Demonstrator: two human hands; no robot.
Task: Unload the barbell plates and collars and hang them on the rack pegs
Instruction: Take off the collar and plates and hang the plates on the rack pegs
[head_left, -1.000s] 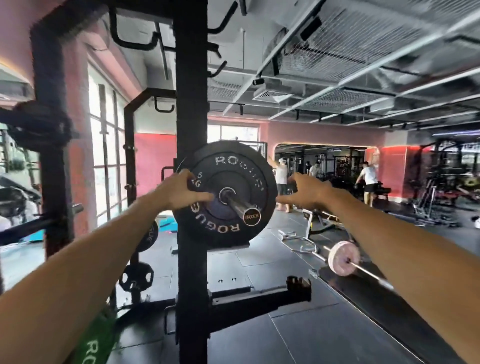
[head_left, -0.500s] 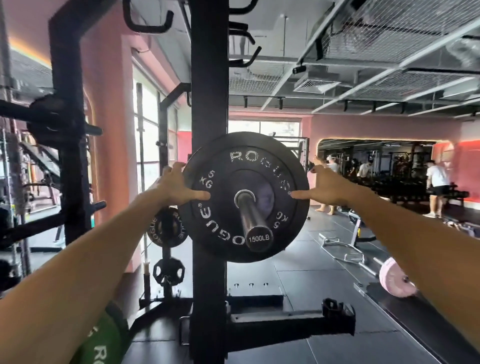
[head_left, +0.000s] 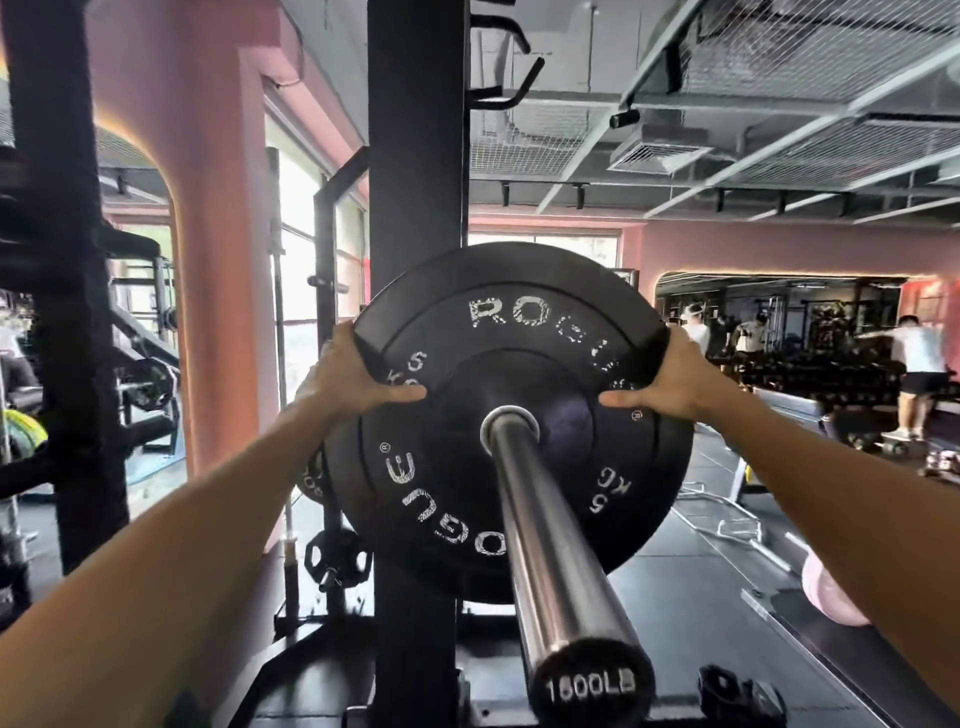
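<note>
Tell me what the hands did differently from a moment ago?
Both hands moved outward to the rim of the black plate. The left hand and right hand now grip its edges, thumbs on its face; before, their fingers only touched its face. The plate stayed on the barbell sleeve, in front of the rack upright.

The black plate (head_left: 519, 415) is showing "ROGUE" in white twice, once across the top and once upside down along the lower left, with "5 KG" printed at the upper left and again at the lower right. The bar's end cap (head_left: 591, 686) is reading "1500LB" in white.
</note>
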